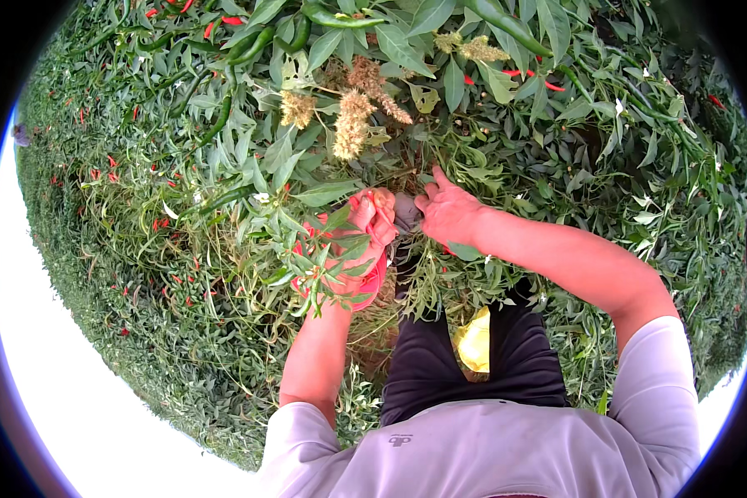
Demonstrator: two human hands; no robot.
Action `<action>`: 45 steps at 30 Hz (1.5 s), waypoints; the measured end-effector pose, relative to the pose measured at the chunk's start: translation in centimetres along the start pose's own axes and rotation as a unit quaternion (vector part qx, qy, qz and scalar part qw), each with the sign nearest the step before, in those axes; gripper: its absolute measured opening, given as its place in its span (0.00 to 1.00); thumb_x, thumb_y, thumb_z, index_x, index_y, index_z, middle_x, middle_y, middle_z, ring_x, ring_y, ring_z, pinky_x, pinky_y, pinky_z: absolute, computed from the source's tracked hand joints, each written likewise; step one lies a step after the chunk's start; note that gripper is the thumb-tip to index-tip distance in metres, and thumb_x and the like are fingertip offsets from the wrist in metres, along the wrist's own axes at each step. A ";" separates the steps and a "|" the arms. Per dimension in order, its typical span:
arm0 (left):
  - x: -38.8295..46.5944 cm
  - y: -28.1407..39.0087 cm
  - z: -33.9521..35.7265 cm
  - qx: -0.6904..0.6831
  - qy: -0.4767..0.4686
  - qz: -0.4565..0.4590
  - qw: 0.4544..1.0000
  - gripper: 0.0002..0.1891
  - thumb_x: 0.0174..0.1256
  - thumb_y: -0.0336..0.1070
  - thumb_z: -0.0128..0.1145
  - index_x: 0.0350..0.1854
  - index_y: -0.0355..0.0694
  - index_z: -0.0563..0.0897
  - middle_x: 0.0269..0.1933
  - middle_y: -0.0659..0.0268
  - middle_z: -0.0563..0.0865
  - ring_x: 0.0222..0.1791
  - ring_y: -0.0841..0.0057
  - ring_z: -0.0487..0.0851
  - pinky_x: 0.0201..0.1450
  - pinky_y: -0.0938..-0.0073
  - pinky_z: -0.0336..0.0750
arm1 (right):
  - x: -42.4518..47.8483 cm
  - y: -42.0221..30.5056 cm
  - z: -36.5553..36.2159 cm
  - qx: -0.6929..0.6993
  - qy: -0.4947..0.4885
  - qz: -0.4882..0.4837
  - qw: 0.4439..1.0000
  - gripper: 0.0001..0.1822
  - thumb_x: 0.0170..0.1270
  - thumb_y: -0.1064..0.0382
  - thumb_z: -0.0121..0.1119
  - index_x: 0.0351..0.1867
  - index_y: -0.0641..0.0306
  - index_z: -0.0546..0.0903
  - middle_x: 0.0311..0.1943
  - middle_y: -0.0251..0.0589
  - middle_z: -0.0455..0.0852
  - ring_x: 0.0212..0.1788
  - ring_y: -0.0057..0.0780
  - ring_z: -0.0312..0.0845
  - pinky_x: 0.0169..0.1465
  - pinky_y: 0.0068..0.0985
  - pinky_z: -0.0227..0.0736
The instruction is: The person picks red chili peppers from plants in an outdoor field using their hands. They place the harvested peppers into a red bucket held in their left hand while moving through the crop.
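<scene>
My left hand (373, 218) is closed around red chili peppers (371, 208), with a leafy pepper branch partly over the wrist. Beneath that hand and forearm shows a red plastic container (373, 283), largely hidden by leaves and the arm. My right hand (451, 208) reaches into the foliage just to the right, palm down, fingers spread and the index finger extended; I see nothing held in it. Between the two hands is a greyish object (406, 211), perhaps a shoe, partly covered.
Dense chili plants surround me, bearing green chili peppers (504, 23) and red ones. Dry amaranth-like seed heads (352, 124) stand ahead of my hands. A yellow bag or cloth (475, 342) shows between my legs. Stems and leaves crowd both forearms.
</scene>
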State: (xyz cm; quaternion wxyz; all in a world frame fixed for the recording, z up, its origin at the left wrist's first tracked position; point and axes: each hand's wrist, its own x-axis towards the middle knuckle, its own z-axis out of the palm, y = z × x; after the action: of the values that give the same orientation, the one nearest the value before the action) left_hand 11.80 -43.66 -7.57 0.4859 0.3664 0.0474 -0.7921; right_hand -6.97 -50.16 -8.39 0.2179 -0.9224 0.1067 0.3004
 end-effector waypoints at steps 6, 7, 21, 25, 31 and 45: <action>-7.2 -6.0 4.2 -0.041 -0.016 -0.029 0.999 0.16 0.76 0.52 0.56 0.38 0.44 0.73 0.25 0.70 0.73 0.23 0.82 0.69 0.23 0.82 0.64 | 3.3 1.3 1.2 0.176 0.106 -0.006 0.979 0.15 0.59 0.54 0.62 0.40 0.62 0.88 0.45 0.49 0.88 0.52 0.46 0.83 0.59 0.39 0.73; -8.1 -7.2 5.1 -0.024 0.014 -0.052 0.998 0.17 0.75 0.53 0.55 0.37 0.44 0.72 0.23 0.72 0.71 0.22 0.83 0.68 0.22 0.83 0.64 | 3.3 1.8 0.0 0.220 0.108 0.007 0.969 0.16 0.60 0.52 0.62 0.40 0.64 0.87 0.43 0.51 0.89 0.50 0.48 0.84 0.57 0.41 0.74; -3.2 -9.5 2.8 0.197 0.497 0.123 0.836 0.13 0.68 0.44 0.67 0.42 0.43 0.79 0.35 0.72 0.82 0.26 0.79 0.76 0.29 0.74 0.72 | 2.3 3.5 -3.7 0.352 0.163 0.106 0.916 0.19 0.70 0.47 0.54 0.40 0.59 0.88 0.42 0.48 0.89 0.53 0.49 0.81 0.62 0.45 0.71; -2.1 -11.6 0.7 0.340 0.430 0.196 0.813 0.23 0.65 0.50 0.70 0.53 0.38 0.83 0.52 0.61 0.87 0.49 0.64 0.84 0.57 0.59 0.76 | 2.7 2.9 -2.5 0.327 0.205 0.101 0.917 0.18 0.70 0.50 0.56 0.37 0.63 0.86 0.43 0.48 0.87 0.52 0.51 0.81 0.59 0.45 0.73; -2.1 -10.6 -0.5 0.452 0.423 0.077 0.781 0.26 0.66 0.55 0.65 0.55 0.39 0.84 0.58 0.59 0.85 0.60 0.68 0.80 0.64 0.61 0.71 | 2.1 3.0 -2.5 0.328 0.198 0.089 0.919 0.16 0.70 0.51 0.57 0.42 0.61 0.86 0.44 0.47 0.87 0.53 0.50 0.81 0.60 0.45 0.72; -3.7 -9.2 1.0 0.282 0.291 0.046 0.913 0.14 0.68 0.41 0.68 0.50 0.40 0.85 0.43 0.75 0.87 0.38 0.86 0.80 0.44 0.79 0.75 | 0.9 5.4 -5.2 0.302 0.072 -0.065 0.948 0.29 0.50 0.60 0.61 0.57 0.63 0.81 0.48 0.55 0.86 0.55 0.54 0.80 0.58 0.47 0.73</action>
State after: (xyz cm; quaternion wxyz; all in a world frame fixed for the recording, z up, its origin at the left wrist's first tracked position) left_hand 4.83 -36.58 -7.06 0.3626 0.7047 -0.0557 -0.6073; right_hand -5.37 -57.43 -7.02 0.4970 -0.8375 0.1477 0.1725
